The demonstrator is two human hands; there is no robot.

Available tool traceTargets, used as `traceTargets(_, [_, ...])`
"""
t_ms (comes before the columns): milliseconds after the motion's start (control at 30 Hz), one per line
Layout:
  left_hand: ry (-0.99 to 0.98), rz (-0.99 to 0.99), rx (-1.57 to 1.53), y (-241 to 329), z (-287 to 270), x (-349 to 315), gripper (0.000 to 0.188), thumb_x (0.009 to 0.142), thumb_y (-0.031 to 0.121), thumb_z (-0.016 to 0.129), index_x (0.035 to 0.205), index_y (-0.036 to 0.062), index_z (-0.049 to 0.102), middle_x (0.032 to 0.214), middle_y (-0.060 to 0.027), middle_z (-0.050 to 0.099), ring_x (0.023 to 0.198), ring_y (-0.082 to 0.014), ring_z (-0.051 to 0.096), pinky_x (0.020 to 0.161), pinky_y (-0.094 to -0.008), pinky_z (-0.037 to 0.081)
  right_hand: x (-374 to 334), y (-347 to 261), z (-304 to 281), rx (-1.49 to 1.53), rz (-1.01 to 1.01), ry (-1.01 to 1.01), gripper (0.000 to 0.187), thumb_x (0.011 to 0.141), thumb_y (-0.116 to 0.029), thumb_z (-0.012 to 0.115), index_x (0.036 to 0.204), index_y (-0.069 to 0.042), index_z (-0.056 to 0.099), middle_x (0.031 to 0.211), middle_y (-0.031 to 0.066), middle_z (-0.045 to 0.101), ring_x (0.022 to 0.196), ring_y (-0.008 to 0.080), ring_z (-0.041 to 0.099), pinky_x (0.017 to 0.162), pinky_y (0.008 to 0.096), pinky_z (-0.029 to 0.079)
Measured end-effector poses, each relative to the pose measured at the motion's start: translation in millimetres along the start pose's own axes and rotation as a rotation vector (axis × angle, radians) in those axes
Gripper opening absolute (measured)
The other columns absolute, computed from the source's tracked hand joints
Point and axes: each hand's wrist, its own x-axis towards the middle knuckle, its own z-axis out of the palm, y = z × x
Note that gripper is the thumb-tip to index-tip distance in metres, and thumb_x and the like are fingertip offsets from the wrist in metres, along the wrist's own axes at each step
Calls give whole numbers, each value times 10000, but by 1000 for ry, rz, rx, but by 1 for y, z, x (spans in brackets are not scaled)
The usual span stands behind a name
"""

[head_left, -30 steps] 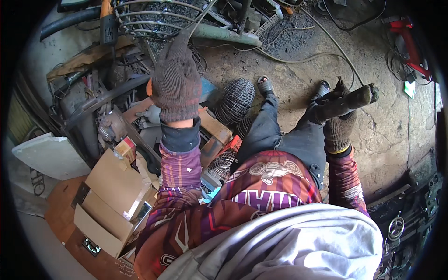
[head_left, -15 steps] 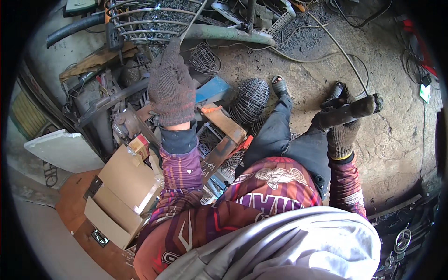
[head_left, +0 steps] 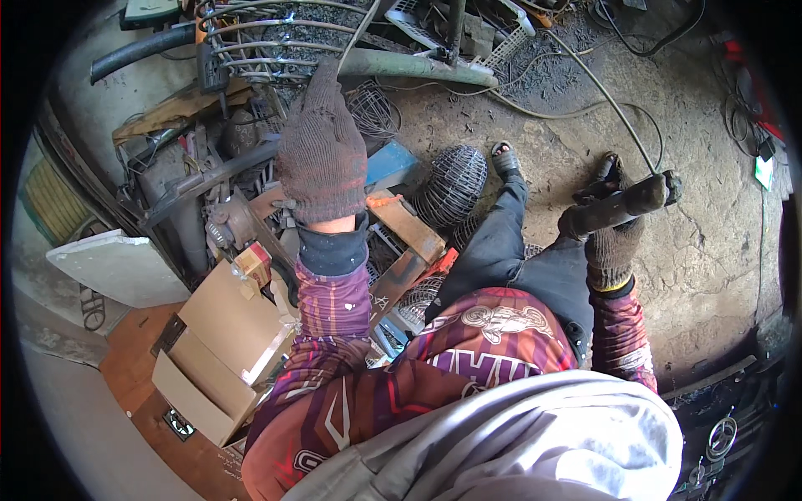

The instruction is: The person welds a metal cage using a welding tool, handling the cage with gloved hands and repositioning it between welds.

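Observation:
My left hand [head_left: 322, 146], in a dark knitted glove, reaches forward at the upper left, closed on a thin metal rod [head_left: 360, 32] that sticks out past its fingertips. Beyond it lies a cage of curved metal bars [head_left: 271, 46]. My right hand [head_left: 614, 246], gloved too, grips a thick dark cylindrical handle that looks like a welding electrode holder [head_left: 614, 210]. From the holder's far end a long thin rod [head_left: 603, 96] slants up and to the left. Part of my right hand is hidden under the holder.
Wire baskets [head_left: 451, 184] lie on the floor beside my legs. An open cardboard box [head_left: 230, 313], wood pieces [head_left: 409, 230] and metal scraps crowd the left side. A green pipe [head_left: 418, 67] crosses the top. Cables [head_left: 568, 108] trail over the concrete floor [head_left: 702, 250].
My left hand has shifted a little to the right together with its thin rod. The right hand and the electrode holder have barely moved. The whole view has shifted slightly.

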Motion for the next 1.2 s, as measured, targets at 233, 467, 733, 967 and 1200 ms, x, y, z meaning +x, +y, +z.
traceTargets(233, [-109,-71,-145,11,-1,-2,427,935,69,519,1360,27,512,1157,-174,663,946,-268,699,778,-341,573,1,-7,7,293,102,11,482,835,-209,781,1203,-39,521,1043,58,637,927,169,639,814,323,529])
traceTargets(467, [-139,-287,-668,24,1,-14,429,981,128,470,1405,70,480,992,-163,691,804,-264,702,703,-349,569,7,-14,6,361,94,-1,497,828,-222,794,1203,-39,524,1056,71,647,941,179,648,815,321,534])
traceTargets(733, [-150,-397,-746,32,1,-11,416,989,140,455,1395,61,493,972,-151,700,745,-196,713,644,-302,582,12,-7,-6,320,78,-12,543,804,-252,825,1208,-39,530,1062,75,653,943,184,654,831,316,533])
traceTargets(967, [-153,-240,-579,31,-5,-13,440,947,51,499,1387,36,483,974,-148,694,781,-276,676,693,-371,535,16,-19,-8,307,79,-39,523,822,-255,802,1210,-36,529,1046,75,659,930,188,658,822,326,533])
traceTargets(1200, [-107,-353,-703,39,-2,-13,360,977,176,447,1289,41,568,1005,-158,687,732,-210,705,647,-325,558,15,-23,-3,241,56,-28,465,831,-254,774,1172,-29,553,1012,65,665,905,186,659,796,336,524])
